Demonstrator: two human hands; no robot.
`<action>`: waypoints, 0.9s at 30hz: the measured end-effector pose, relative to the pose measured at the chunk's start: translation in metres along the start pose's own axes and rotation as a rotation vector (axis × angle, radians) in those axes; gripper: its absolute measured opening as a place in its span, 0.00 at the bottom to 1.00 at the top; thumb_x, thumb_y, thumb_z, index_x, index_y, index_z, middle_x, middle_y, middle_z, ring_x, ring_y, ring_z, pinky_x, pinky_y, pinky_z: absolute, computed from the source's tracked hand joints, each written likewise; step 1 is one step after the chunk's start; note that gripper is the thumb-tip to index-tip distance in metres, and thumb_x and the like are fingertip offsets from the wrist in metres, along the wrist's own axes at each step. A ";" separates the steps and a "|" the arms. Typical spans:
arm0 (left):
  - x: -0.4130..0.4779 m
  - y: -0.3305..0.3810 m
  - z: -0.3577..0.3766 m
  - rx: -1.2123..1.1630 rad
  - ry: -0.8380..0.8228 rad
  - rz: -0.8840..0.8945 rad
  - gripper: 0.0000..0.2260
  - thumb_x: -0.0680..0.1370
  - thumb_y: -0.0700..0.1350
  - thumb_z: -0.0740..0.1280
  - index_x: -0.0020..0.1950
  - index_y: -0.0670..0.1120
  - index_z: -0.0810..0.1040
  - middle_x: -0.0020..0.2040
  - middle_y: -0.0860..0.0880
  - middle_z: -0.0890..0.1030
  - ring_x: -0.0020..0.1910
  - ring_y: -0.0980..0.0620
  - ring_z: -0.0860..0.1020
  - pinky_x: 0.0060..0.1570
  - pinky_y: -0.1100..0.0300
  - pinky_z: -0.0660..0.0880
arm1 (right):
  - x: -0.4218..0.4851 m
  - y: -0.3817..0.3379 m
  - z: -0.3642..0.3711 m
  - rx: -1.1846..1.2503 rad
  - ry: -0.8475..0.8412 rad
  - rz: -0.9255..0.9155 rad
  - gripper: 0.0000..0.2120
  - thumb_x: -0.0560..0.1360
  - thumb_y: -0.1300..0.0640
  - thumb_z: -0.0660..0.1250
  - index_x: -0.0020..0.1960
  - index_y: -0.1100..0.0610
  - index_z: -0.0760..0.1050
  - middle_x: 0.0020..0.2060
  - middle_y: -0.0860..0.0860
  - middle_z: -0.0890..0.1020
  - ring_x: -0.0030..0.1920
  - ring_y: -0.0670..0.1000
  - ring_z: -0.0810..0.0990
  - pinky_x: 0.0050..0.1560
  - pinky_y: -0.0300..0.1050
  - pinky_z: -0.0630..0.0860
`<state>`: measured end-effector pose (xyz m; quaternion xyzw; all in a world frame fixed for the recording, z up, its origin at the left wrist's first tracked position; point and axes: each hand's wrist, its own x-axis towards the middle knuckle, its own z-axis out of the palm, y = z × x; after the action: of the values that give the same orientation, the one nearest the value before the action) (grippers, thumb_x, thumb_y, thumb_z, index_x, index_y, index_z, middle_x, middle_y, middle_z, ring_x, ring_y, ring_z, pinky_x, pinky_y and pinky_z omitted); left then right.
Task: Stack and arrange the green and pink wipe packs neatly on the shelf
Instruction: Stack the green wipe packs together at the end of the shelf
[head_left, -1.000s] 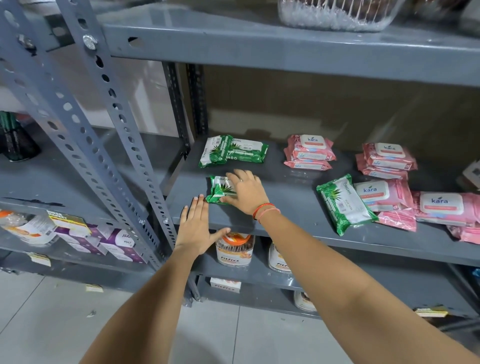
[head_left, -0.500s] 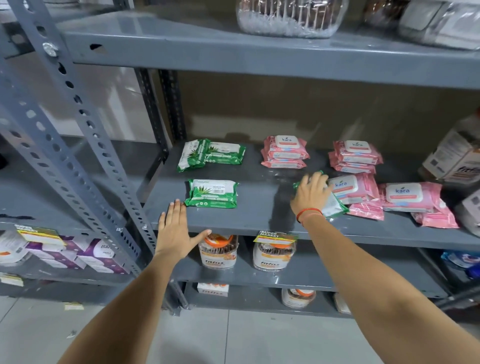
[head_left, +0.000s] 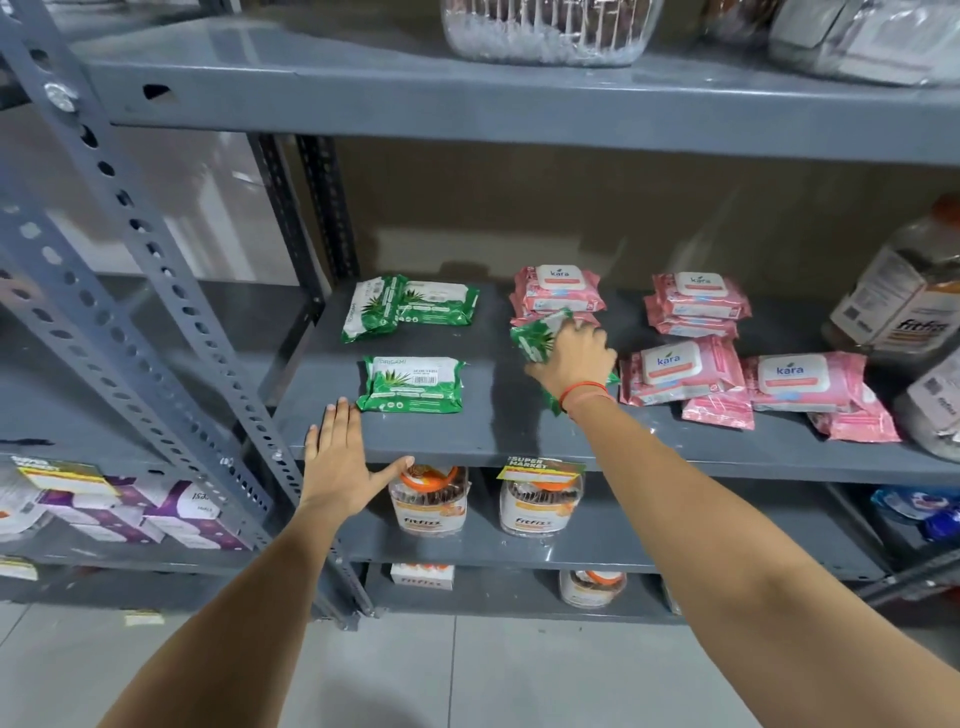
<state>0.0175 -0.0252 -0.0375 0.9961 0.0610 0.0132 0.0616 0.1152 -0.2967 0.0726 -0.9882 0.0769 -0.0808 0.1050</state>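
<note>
Partly sorted: right hand (head_left: 571, 358) gripping a green pack (head_left: 535, 338), left hand (head_left: 340, 462) open on the shelf (head_left: 493, 441) edge, loose pink packs (head_left: 727, 384) still unstacked.

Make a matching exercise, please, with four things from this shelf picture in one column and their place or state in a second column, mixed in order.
Things
1. left hand
2. right hand
3. flat green pack
4. orange-lidded jars

Place or state
A. on the shelf below
B. gripping a green pack
C. open, flat on the shelf front edge
D. lying alone at the front left

Pairs: 1-C, 2-B, 3-D, 4-A
</note>
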 end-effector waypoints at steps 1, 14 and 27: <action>0.000 0.000 0.000 0.000 -0.003 0.001 0.52 0.67 0.77 0.49 0.76 0.40 0.44 0.78 0.43 0.46 0.76 0.46 0.44 0.73 0.47 0.42 | 0.000 -0.013 -0.001 0.035 -0.013 -0.030 0.35 0.65 0.42 0.75 0.62 0.62 0.69 0.59 0.61 0.76 0.62 0.62 0.72 0.57 0.55 0.73; 0.001 0.000 0.003 0.008 -0.005 -0.019 0.49 0.70 0.74 0.52 0.76 0.40 0.41 0.78 0.44 0.42 0.76 0.47 0.40 0.74 0.47 0.40 | -0.026 -0.129 0.028 0.218 -0.248 -0.293 0.38 0.66 0.37 0.72 0.64 0.62 0.70 0.62 0.60 0.75 0.65 0.61 0.72 0.60 0.55 0.75; -0.001 -0.001 0.004 -0.015 0.029 -0.007 0.48 0.71 0.73 0.53 0.76 0.40 0.42 0.78 0.44 0.42 0.76 0.47 0.39 0.71 0.50 0.36 | -0.002 -0.140 0.011 -0.036 -0.488 -0.492 0.31 0.66 0.45 0.75 0.61 0.61 0.71 0.60 0.58 0.75 0.63 0.60 0.72 0.60 0.52 0.74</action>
<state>0.0164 -0.0251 -0.0417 0.9951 0.0652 0.0281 0.0683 0.1343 -0.1594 0.0927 -0.9690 -0.1897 0.1362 0.0802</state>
